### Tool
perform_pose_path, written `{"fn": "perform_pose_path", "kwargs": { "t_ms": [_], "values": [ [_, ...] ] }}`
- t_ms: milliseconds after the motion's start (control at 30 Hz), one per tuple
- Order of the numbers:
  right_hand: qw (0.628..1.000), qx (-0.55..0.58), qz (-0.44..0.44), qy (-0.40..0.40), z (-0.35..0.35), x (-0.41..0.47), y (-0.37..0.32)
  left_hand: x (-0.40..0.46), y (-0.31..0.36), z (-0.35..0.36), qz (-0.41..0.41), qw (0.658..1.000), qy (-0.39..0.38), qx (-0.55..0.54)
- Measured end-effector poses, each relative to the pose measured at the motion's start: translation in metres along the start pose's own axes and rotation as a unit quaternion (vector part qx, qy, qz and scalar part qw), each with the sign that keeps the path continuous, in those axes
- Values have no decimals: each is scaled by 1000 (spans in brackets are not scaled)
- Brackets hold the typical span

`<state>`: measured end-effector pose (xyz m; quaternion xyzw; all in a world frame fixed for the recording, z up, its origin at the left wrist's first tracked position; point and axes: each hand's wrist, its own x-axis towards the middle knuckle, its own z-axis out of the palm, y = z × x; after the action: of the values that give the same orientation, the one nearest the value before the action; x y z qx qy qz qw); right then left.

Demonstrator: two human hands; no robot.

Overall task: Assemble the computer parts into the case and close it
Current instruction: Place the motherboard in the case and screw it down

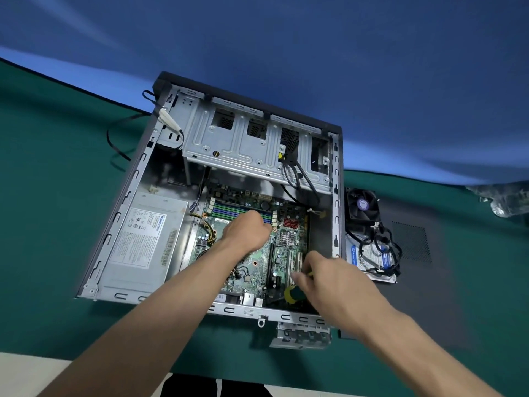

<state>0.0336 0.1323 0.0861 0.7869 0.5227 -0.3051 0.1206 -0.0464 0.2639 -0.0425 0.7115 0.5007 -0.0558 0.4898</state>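
An open grey computer case [120, 213] lies on its side on the green table. Inside it sit a green motherboard [286, 247], a silver power supply [146, 242] at the left and a metal drive cage [246, 144] at the back. My left hand [246, 230] is over the middle of the motherboard with its fingers curled down; what it holds is hidden. My right hand [329, 279] grips a green and yellow screwdriver [292, 293] over the board's lower right part, near the white slots.
A fan cooler [362, 206] and a hard drive [369, 253] with black cables lie to the right of the case on a dark side panel [423, 282]. A metal bracket [300, 335] lies at the case's front edge. Black cables trail at the back left.
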Motion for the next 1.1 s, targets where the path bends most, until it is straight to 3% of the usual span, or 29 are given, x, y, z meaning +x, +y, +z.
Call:
{"fn": "perform_pose_path", "kwargs": {
  "t_ms": [167,267,433,533,667,767,1100],
  "values": [
    [995,91,-5,-37,-2,0,-3,0,0,0,0,1000,-2,15],
    [998,45,7,52,1,5,-7,0,0,1,2,1000,-4,9],
    [997,81,-1,-6,-1,8,-7,-2,0,0,-2,1000,-7,7],
    [999,21,9,40,2,8,-7,-2,1,0,-5,1000,-9,-6],
    [998,58,3,-21,-4,6,-6,-4,2,-1,-9,1000,-10,-15],
    [1000,19,13,0,-5,8,-4,-4,2,-1,-12,1000,-14,-17],
    [996,5,-14,-89,-14,3,-7,-2,1,0,-6,1000,-7,-2]
  ]
}}
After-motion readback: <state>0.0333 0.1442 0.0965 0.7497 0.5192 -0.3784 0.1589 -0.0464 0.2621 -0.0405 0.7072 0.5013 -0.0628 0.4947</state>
